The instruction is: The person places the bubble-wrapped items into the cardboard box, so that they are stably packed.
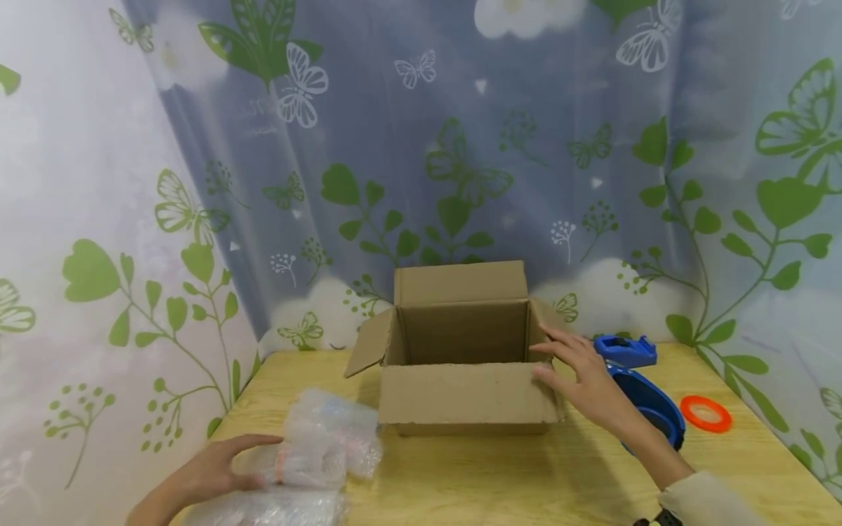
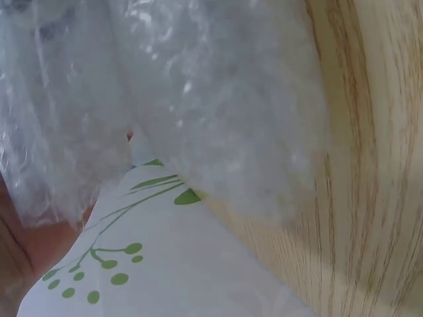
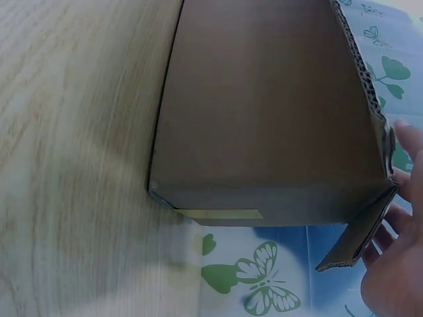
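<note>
An open cardboard box (image 1: pixel 470 394) stands on the table with its flaps folded outward. My right hand (image 1: pixel 582 376) rests at its right side, fingers spread over the right flap and the thumb near the front corner. In the right wrist view, the fingers (image 3: pixel 396 218) lie beside a small flap (image 3: pixel 357 234). At the lower left, my left hand (image 1: pixel 213 471) reaches over bubble-wrapped packages (image 1: pixel 309 460), fingers fairly straight and thumb apart at the end of one. Close up in the left wrist view, bubble wrap (image 2: pixel 218 105) covers much of that hand.
Right of the box are a blue tape dispenser (image 1: pixel 628 352), a dark blue open container (image 1: pixel 647 402) and an orange ring (image 1: pixel 706 414). A patterned curtain (image 1: pixel 460 146) hangs behind the wooden table (image 1: pixel 473 475) and along both sides.
</note>
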{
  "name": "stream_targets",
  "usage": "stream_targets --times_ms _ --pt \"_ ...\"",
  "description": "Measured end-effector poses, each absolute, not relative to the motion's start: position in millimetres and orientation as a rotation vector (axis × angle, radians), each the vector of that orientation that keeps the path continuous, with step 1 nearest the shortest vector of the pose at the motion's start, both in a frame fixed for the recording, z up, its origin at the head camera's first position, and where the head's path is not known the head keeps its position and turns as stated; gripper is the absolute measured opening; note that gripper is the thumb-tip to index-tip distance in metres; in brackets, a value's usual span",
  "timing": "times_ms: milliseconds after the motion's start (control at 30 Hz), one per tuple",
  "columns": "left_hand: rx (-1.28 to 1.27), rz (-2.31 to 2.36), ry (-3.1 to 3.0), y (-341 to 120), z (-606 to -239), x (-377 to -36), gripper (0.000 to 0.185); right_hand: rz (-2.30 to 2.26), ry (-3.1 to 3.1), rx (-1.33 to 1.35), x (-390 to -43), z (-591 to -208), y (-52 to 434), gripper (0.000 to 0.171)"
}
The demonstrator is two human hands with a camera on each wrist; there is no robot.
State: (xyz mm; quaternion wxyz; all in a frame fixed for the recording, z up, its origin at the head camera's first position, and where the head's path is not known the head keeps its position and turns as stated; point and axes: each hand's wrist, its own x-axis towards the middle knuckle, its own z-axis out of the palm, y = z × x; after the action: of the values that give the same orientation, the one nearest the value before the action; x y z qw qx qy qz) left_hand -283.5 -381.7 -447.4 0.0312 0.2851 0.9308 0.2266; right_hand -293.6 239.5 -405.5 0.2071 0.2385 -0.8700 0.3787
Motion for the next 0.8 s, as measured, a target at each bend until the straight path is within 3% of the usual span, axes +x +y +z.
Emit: stream_targets --times_ms 233,500,800 --pt "0.957 0.68 2.847 -380 -454 -290 0.055 1.047 -2.351 0.595 -296 -415 234 0.024" --pt "1.116 0.676 2.862 -373 -460 -294 0.056 1.087 -2.338 0.558 -294 -419 231 0.04" --pt "1.085 0.714 2.888 -367 -462 -298 0.049 1.084 -2.294 0.561 -294 -420 228 0.034"
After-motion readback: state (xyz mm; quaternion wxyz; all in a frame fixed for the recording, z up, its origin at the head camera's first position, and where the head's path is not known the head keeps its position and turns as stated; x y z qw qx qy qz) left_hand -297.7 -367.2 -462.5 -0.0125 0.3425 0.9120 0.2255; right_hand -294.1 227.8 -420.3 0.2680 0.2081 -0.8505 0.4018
